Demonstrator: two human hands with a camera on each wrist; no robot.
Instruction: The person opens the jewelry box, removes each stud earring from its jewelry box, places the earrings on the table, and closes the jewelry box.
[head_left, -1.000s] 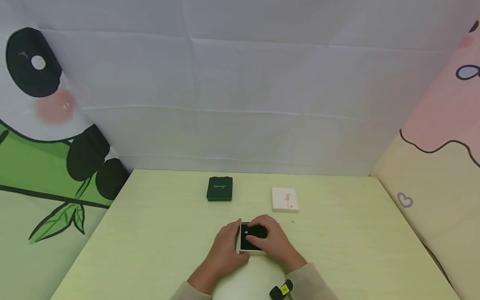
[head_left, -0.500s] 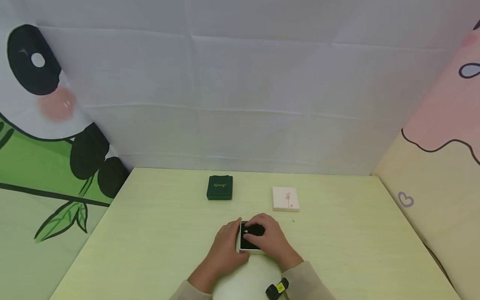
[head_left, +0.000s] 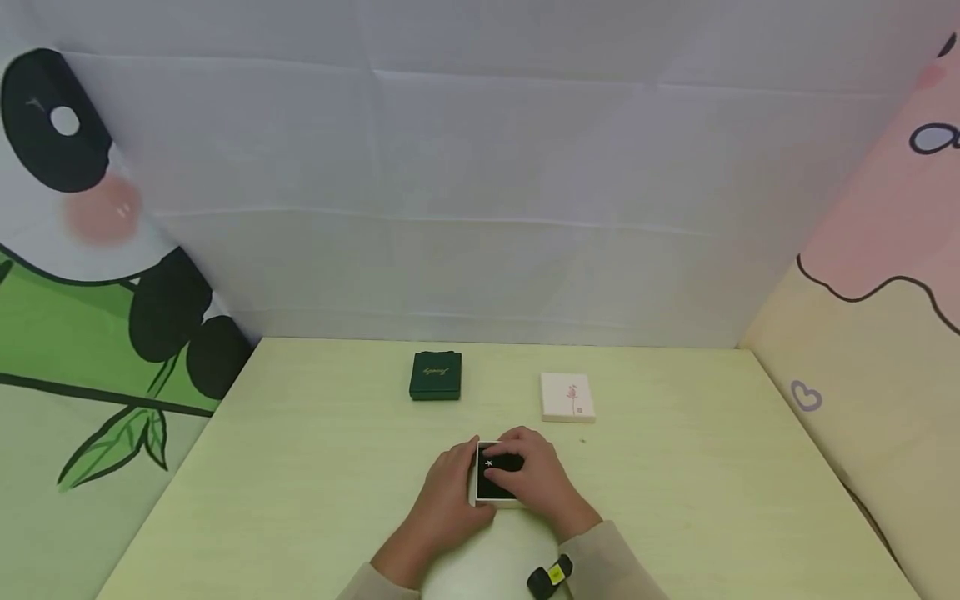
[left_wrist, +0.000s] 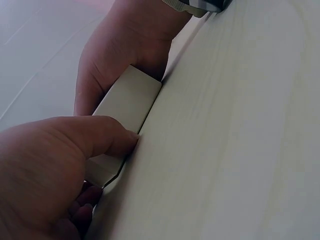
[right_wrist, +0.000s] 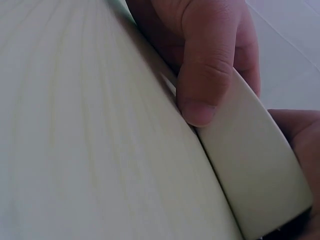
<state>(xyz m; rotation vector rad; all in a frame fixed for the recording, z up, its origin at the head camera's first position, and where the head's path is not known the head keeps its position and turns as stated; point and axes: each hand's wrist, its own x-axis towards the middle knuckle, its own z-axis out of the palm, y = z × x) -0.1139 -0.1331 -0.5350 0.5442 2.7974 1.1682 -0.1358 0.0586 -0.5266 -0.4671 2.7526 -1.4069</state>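
Observation:
A small white jewelry box [head_left: 498, 503] with a black lining lies on the table, a tiny silver star-shaped piece [head_left: 489, 463] on the lining. My left hand [head_left: 452, 492] grips the box's left end; its thumb presses the front wall, seen also in the left wrist view [left_wrist: 55, 165]. Over the box's right part reaches my right hand [head_left: 543, 479]. Its thumb and index fingertips stand apart on either side of the star, close to the lining. The right wrist view shows the box's outer wall [right_wrist: 250, 155], but not the star.
Behind the hands, a dark green box [head_left: 436, 376] with gold lettering stands at the back of the table. To its right lies a flat white box or lid [head_left: 567, 397] with a pink flower print. A pale cloth [head_left: 480, 167] hangs behind the table [head_left: 300, 467].
My right hand has slid slightly left over the lining, bringing its thumb and index fingertips to the star. The left hand keeps its grip on the box.

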